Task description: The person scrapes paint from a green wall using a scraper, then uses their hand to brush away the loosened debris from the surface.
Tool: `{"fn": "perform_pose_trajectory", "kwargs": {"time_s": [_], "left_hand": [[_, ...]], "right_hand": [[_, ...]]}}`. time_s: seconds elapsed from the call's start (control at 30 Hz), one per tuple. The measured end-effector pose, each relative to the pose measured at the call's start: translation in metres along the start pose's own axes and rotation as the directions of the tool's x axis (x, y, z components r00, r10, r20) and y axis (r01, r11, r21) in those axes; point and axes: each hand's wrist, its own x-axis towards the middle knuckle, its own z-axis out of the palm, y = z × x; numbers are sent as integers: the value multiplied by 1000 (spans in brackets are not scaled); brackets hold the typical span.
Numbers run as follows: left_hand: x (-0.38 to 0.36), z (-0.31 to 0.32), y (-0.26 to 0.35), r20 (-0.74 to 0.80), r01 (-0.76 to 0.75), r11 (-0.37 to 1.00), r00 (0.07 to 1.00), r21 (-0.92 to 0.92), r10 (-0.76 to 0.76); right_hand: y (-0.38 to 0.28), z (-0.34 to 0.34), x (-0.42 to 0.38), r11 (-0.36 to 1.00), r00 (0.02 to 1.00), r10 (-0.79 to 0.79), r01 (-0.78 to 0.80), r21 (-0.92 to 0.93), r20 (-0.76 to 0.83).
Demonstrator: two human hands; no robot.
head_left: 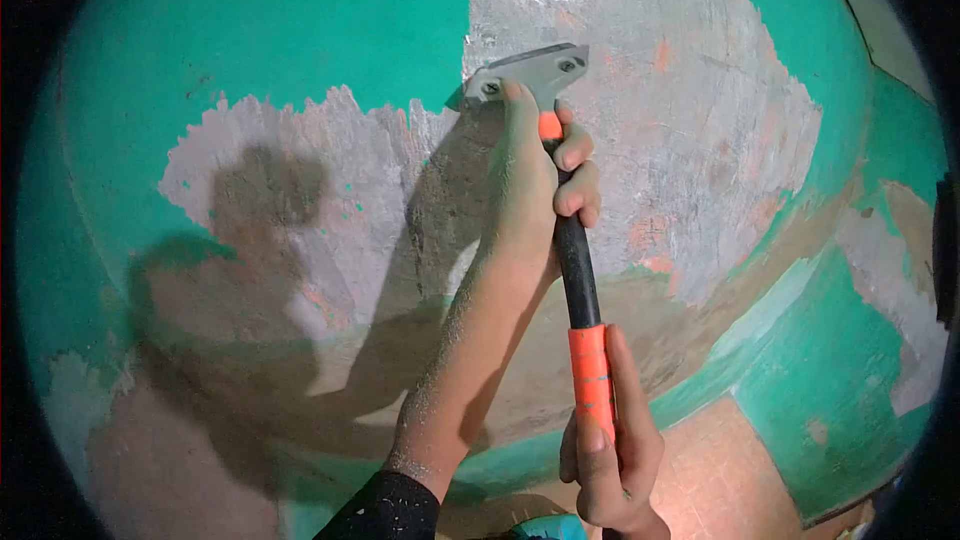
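Observation:
A long-handled scraper (575, 250) with a grey metal head and a black and orange handle is held up against a wall. My left hand (540, 165) wraps round the upper handle, its thumb pressed on the scraper's head. Lower down, my right hand (615, 450) grips the orange end of the handle. The blade's edge lies at the border between green paint (320, 20) and a bare grey patch (680, 110). Pale dust and flecks cling to my left forearm and dark sleeve.
A second scraped patch (270, 180) spreads to the left, partly under my shadow. Along the wall's foot runs a brownish curved band (540, 380). More green surface with a stripped area (900, 300) stands at the right. Orange-tan floor (720, 450) shows at the bottom.

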Motion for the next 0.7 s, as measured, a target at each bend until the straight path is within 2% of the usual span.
{"fn": "perform_pose_trajectory", "kwargs": {"time_s": [0.3, 0.4, 0.53, 0.63, 0.7], "left_hand": [[3, 3, 0, 5, -60, 997, 998, -37, 61], [-6, -7, -10, 6, -25, 999, 1000, 28, 25], [1, 1, -2, 1, -12, 1000, 1000, -19, 12], [3, -1, -4, 18, -70, 997, 997, 38, 70], [-8, -10, -13, -1, -24, 996, 1000, 82, 24]], "right_hand": [[-1, -4, 2, 1000, 1000, -9, 9, -17, 8], [6, -5, -4, 1000, 1000, 11, -11, -16, 9], [-3, -6, 0, 1000, 999, -15, 15, 1, 41], [6, -11, 0, 997, 995, 7, -15, 77, 101], [26, -15, -9, 995, 992, 22, -34, 89, 127]]}}
